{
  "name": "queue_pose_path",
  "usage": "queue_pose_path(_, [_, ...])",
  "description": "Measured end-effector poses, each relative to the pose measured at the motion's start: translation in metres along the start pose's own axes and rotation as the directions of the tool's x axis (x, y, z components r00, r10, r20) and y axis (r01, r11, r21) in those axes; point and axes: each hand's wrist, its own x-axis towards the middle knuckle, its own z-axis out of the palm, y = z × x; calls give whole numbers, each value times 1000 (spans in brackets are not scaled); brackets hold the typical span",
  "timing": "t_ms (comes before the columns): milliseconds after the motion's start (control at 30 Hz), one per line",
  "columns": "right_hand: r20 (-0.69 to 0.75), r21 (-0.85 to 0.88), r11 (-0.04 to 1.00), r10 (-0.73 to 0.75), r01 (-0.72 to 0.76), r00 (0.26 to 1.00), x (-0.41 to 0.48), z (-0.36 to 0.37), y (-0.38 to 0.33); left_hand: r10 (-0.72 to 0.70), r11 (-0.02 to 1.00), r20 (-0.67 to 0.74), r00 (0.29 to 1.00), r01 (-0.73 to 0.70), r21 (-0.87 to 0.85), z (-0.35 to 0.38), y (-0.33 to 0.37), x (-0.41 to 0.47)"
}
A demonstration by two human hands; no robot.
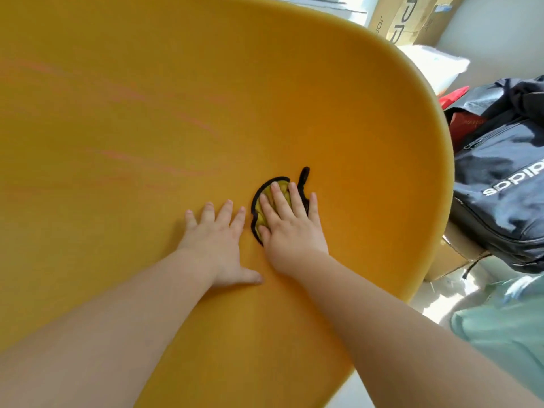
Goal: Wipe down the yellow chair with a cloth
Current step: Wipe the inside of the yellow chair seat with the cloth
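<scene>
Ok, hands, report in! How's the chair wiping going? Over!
Left hand flat on yellow chair, holding nothing. Right hand pressing cloth against it, fingers straight. Nothing in the way; backpack sits beside the chair.

bare yellow chair (pixel 147 113) surface leftward and ahead, dark backpack (pixel 500 184) and cardboard boxes (pixel 394 25) beyond right rim

The yellow chair (pixel 265 98) runs off the left, far and near edges, so I can't make out its full shape. Most of the cloth (pixel 265 192) lies hidden under the right hand (pixel 290 228); only a black-edged rim and a loop show. On the right, the dark backpack (pixel 500 178) is cut by the edge, its lettering incomplete. The far cardboard boxes (pixel 412 22) are cropped, their print only fragments.
</scene>
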Motion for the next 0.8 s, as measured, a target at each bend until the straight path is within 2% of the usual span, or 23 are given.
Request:
queue_pose_path(67, [98,6,987,-159,159,982,-25,-1,-7,-47,999,-16,999,47,13,23,-17,-29])
queue_pose_path(133, [202,-9,927,-365,374,909,-47,-6,0,-96,995,-7,995,96,-5,39,-36,-56])
queue_pose_path(167, [237,-44,894,-424,446,874,-49,-12,11,-117,993,-7,993,117,-4,44,-46,-65])
queue_pose_path(200, [243,-105,880,-429,463,870,-43,-18,26,-135,991,-10,991,135,-1,47,-55,-73])
queue_pose_path(233, [217,-176,893,-376,415,901,-31,-24,41,-153,988,-13,988,153,2,49,-64,-81])
queue_pose_path(300, [108,-286,946,-129,155,986,-9,-32,62,-187,982,-21,982,187,23,53,-78,-93])
queue_pose_path(367, [26,-249,968,53,-45,998,-8,-26,54,-212,976,-35,977,213,46,58,-88,-105])
queue_pose_path(433, [39,-132,988,86,-80,996,-22,-12,17,-226,972,-70,972,230,54,62,-94,-115])
queue_pose_path(500, [121,-34,999,-25,29,992,-44,-4,-27,-245,968,-100,964,249,35,65,-98,-123])
queue_pose_path(567, [228,18,967,-252,254,940,-74,-4,-56,-255,966,-116,960,258,13,66,-99,-129])
queue_pose_path(633, [295,65,845,-524,531,799,-97,-9,-52,-253,967,-122,960,256,9,67,-99,-134])
queue_pose_path(667, [300,68,775,-616,628,728,-96,-13,-36,-251,967,-117,961,254,14,68,-100,-137])
queue_pose_path(700, [308,33,745,-642,666,703,-86,-17,-16,-251,967,-107,962,255,20,67,-101,-140])
queue_pose_path(733, [320,-48,770,-592,636,740,-72,-20,4,-256,966,-93,962,259,24,65,-103,-143])
queue_pose_path(800, [273,-254,895,-299,368,914,-40,-27,35,-270,962,-59,961,272,38,59,-109,-150])
